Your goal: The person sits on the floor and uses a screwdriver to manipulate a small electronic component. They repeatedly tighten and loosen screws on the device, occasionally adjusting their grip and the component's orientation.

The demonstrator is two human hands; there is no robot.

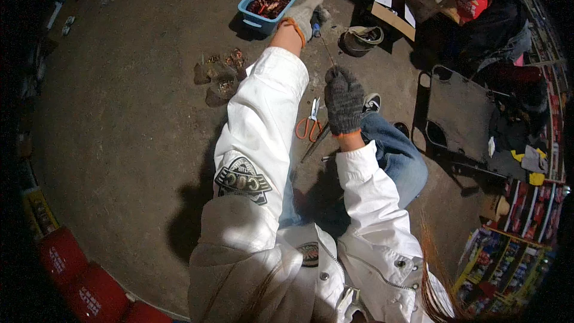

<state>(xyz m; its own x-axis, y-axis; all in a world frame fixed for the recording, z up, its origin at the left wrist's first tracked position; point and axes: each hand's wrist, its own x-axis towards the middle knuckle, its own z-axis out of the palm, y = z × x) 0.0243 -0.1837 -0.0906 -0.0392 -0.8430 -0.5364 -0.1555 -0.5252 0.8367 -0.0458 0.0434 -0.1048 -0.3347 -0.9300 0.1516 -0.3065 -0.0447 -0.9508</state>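
Gloved hands (345, 100) apart, arms (254, 125) forward

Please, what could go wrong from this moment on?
The thin brownish strand between the pale-grey-gloved left hand and the dark-grey, knit-gloved right hand could slip or spring back. Metal scissors with orange handles lie on the bare brownish floor near the blue-denim-covered leg and might nick it. The left hand might also bump the rectangular light-blue plastic tub, which appears close.

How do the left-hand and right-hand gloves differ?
The left glove is mostly pale; the right glove is dark grey. The left glove reaches farther forward, beside the blue bin; the right glove is nearer the body. Both have orange cuffs.
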